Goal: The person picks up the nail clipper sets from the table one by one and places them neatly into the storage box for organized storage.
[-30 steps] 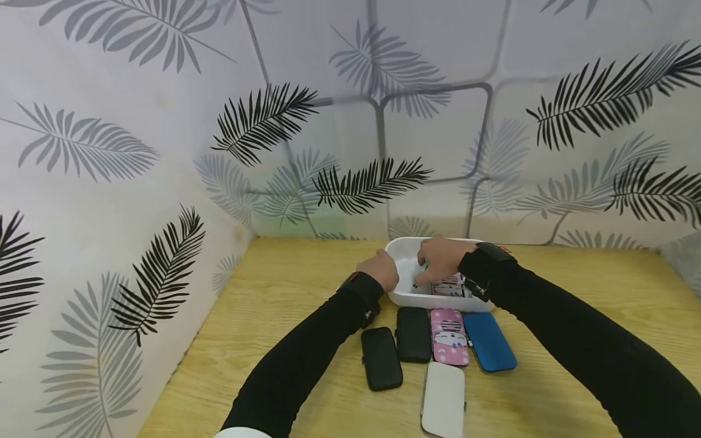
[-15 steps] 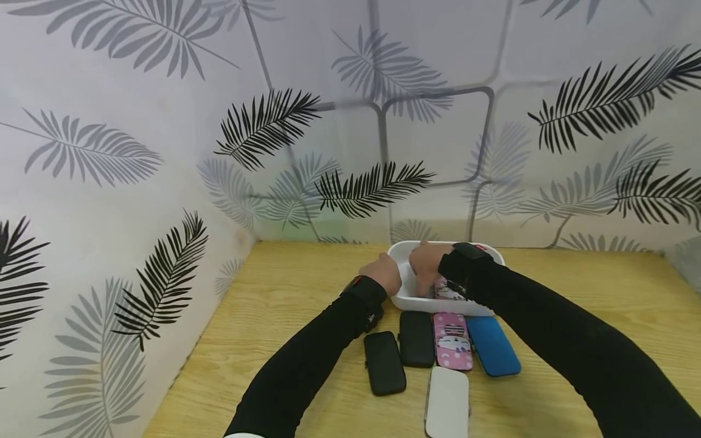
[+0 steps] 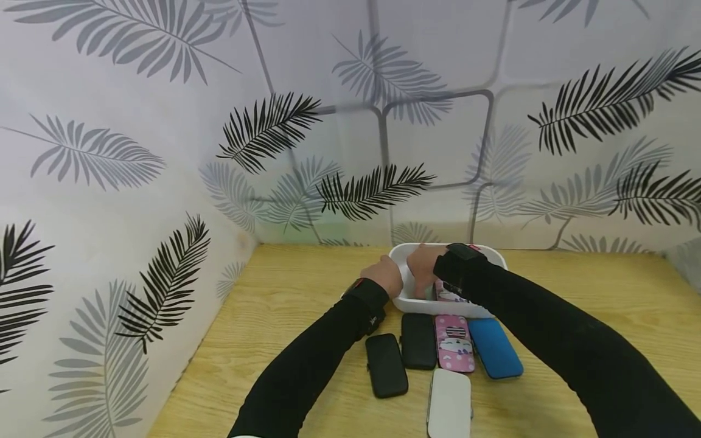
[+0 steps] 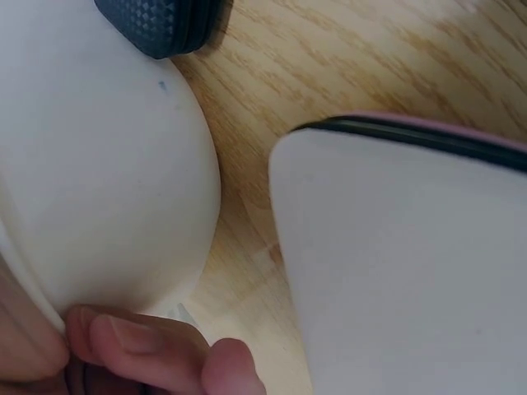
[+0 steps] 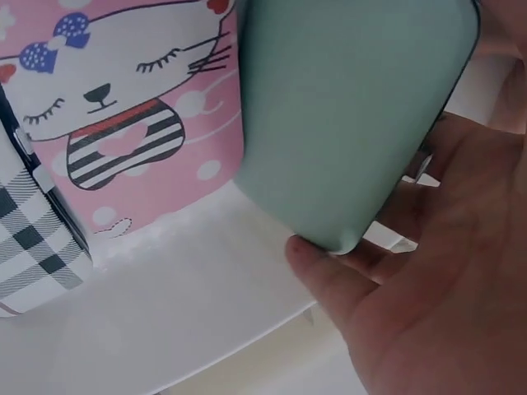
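My left hand grips the left rim of a white plastic bin; the left wrist view shows its fingertips at the rim. Inside the bin, my right hand reaches down by the left part. In the right wrist view it holds a pale green zip case by the side and lower corner, thumb in front and fingers partly hidden behind. Against this stands a pink cat-print case, then a black-and-white checked case, both in the bin. From the head view the green case is hidden.
In front of the bin lie two black cases, a pink patterned case, a blue case and a white case. Another white-topped case lies near my left hand. A leaf-print curtain hangs behind the table.
My right hand has moved left and lower into the bin, toward its near left part. The left hand keeps its place on the rim. The view has tilted slightly.
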{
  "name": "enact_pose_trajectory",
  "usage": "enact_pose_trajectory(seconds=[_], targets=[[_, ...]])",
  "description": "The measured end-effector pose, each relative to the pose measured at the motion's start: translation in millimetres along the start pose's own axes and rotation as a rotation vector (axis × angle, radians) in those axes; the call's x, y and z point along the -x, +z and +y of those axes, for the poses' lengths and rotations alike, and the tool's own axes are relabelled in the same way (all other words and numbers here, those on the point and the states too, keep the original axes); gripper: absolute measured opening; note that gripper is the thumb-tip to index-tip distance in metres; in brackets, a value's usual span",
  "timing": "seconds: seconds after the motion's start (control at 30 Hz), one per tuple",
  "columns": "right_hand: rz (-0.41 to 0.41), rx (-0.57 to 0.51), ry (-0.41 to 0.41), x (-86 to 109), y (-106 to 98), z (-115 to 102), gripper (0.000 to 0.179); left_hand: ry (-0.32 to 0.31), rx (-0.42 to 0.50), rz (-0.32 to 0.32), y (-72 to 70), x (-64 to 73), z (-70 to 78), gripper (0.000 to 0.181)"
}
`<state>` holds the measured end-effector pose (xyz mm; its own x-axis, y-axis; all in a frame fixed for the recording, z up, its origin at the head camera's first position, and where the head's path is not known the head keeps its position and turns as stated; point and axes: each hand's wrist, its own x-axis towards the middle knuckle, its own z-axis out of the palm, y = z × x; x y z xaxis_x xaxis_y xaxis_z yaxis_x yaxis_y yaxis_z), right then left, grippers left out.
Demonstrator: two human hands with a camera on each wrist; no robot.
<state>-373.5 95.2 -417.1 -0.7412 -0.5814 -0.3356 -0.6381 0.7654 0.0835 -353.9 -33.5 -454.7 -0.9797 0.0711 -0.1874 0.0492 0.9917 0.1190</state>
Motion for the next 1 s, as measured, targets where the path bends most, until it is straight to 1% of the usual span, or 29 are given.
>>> enact_pose_trajectory(seconds=[0.13,0.23,0.37,0.43,0.5,0.57,0.63,0.7,0.77,0.8,0.93,1.0], targets=[[0.024,-0.019,-0.076,-4.2,4.2,3.4,0.032,-0.005,0.007,-0.026,-2.9,0.4,0.8,0.057],[0.039,-0.046,-0.102,-5.7,7.1,3.6,0.034,-0.005,0.012,-0.039,-5.3,1.4,1.1,0.058],[0.043,-0.094,-0.095,-6.4,10.6,1.0,0.032,0.011,0.012,-0.023,-3.9,1.7,0.4,0.06],[0.036,-0.109,-0.096,-8.2,13.2,0.0,0.026,0.015,0.017,-0.01,-3.2,2.9,-0.1,0.06],[0.023,-0.133,-0.091,-9.6,15.4,-1.1,0.025,0.015,0.023,0.004,-3.6,5.3,-0.3,0.061],[0.007,-0.159,-0.086,-10.7,16.4,-2.3,0.028,0.014,0.033,0.018,-6.1,10.1,-0.3,0.061],[-0.005,-0.161,-0.083,-10.6,16.4,-3.3,0.03,0.016,0.036,0.024,-9.0,15.2,0.0,0.06],[-0.008,-0.147,-0.079,-8.6,14.6,-4.5,0.026,0.017,0.033,0.028,-11.2,18.7,0.5,0.06],[-0.005,-0.127,-0.082,-6.2,12.3,-5.1,0.022,0.017,0.024,0.024,-11.7,18.6,0.7,0.059],[-0.005,-0.125,-0.079,-4.8,11.1,-5.3,0.024,0.015,0.021,0.023,-11.2,17.4,0.6,0.059],[-0.006,-0.154,-0.083,1.0,9.2,-4.4,0.047,0.009,0.019,0.009,-5.3,9.0,-0.1,0.06],[-0.009,-0.181,-0.084,2.7,9.2,-2.9,0.052,0.007,0.025,0.002,-3.2,4.8,-0.6,0.062]])
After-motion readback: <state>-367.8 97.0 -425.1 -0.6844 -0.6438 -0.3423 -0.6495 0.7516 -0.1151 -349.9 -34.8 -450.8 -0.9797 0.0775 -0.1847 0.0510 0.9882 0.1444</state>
